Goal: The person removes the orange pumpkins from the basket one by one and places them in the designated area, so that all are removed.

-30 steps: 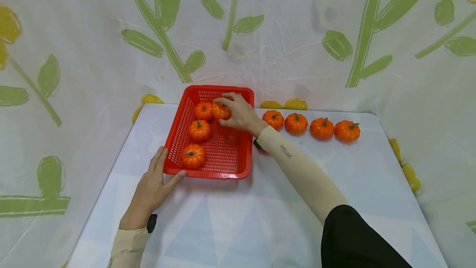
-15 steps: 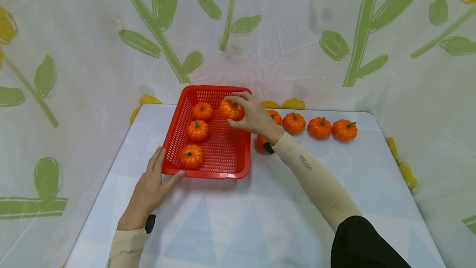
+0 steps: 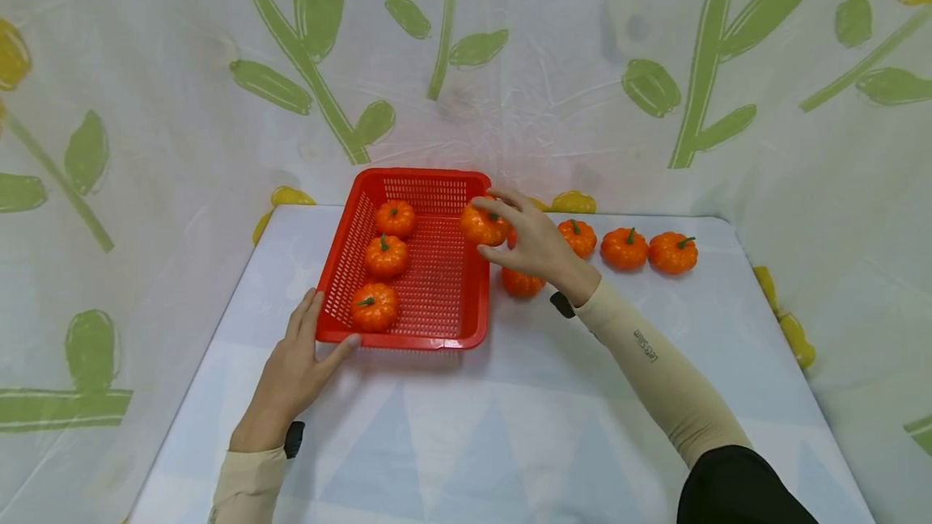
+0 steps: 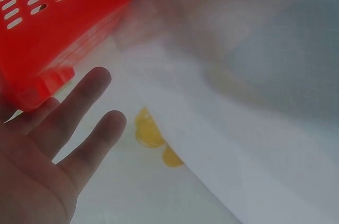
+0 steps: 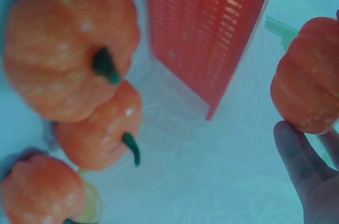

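Observation:
A small orange pumpkin (image 3: pixel 482 225) with a green stem is pinched between the thumb and fingers of my right hand (image 3: pixel 542 245), raised over the right rim of the red basket (image 3: pixel 408 341). In the right wrist view this pumpkin (image 5: pixel 310 75) sits at the fingertips, off the table. Three similar pumpkins stand in a column along the basket's left side, the nearest pumpkin (image 3: pixel 374 307) at the front corner. My left hand (image 3: pixel 287 370) rests at the basket's front left corner, fingers extended along the outside and thumb at the front rim.
Right of the basket, a pumpkin (image 3: pixel 522 281) stands on the white table (image 3: pixel 582 419). A row of more pumpkins (image 3: pixel 624 249) runs along the back edge, partly hidden behind my right hand. A flower-printed sheet (image 3: pixel 539 103) hangs behind the table.
My right hand has lifted the pumpkin from the back of the basket and carried it rightward to the right rim. The left hand and basket stay in place.

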`<act>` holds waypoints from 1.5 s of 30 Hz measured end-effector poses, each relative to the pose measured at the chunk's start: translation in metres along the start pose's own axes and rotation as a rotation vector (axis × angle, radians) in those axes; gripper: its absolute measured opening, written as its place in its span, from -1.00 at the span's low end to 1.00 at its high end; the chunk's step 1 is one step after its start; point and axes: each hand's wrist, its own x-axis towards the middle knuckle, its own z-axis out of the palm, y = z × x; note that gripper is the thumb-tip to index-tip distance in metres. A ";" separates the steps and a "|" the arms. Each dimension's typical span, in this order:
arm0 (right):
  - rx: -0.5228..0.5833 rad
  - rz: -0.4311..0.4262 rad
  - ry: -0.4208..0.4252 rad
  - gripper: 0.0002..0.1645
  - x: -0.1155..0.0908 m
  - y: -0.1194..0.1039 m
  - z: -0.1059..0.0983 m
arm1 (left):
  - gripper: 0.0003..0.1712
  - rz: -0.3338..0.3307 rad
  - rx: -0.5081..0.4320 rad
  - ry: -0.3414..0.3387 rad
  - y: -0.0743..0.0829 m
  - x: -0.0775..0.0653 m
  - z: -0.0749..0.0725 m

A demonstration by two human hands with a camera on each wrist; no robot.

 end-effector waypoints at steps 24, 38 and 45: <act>-0.076 0.150 0.104 -0.16 -0.085 0.041 -0.033 | 0.16 -0.025 -0.018 -0.024 0.004 0.001 -0.004; -0.090 0.228 0.075 -0.17 -0.123 0.069 -0.031 | 0.17 -0.009 -0.026 -0.002 -0.001 0.001 0.000; -0.097 0.244 0.032 -0.17 -0.134 0.074 -0.023 | 0.18 -0.024 -0.031 -0.007 -0.002 0.001 0.001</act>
